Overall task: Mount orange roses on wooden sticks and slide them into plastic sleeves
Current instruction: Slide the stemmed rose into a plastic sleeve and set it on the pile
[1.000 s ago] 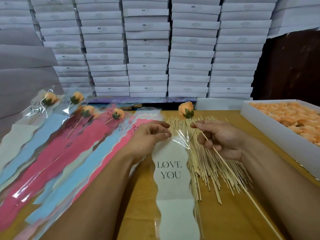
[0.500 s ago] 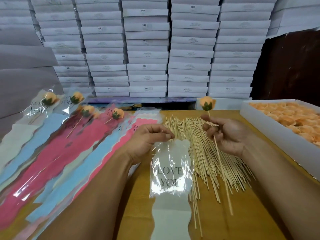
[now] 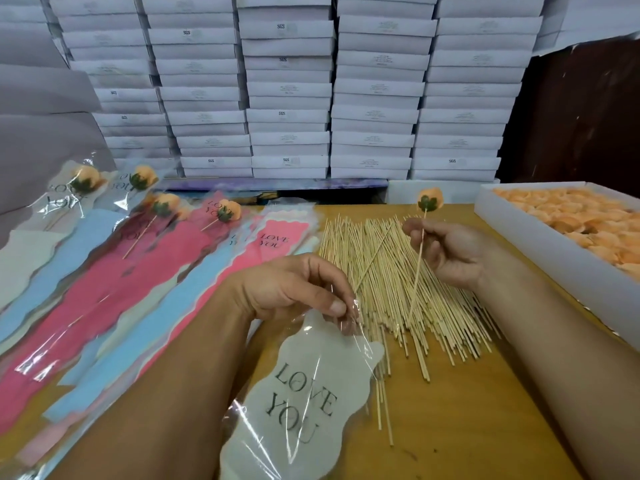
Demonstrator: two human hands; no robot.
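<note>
Rose on stick, sleeve held at mouth.
Right hand (image 3: 450,251) fingers pinching stick (image 3: 417,268), orange rose (image 3: 430,199) on top, above table (image 3: 485,410). Left hand (image 3: 294,289) fingers pinching "LOVE YOU" sleeve (image 3: 301,403). Stacked boxes (image 3: 287,88) marked "SGS".

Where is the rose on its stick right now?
In the head view, the rose is right of centre, held up on its stick by the right hand, above the stick pile and left of the rose box.

I see the stick pile (image 3: 398,282) mid-table, finished sleeves (image 3: 114,271) left of it. The rose tray (image 3: 540,244) sits right (stacked boxes (image 3: 287,88) behind everything).
</note>
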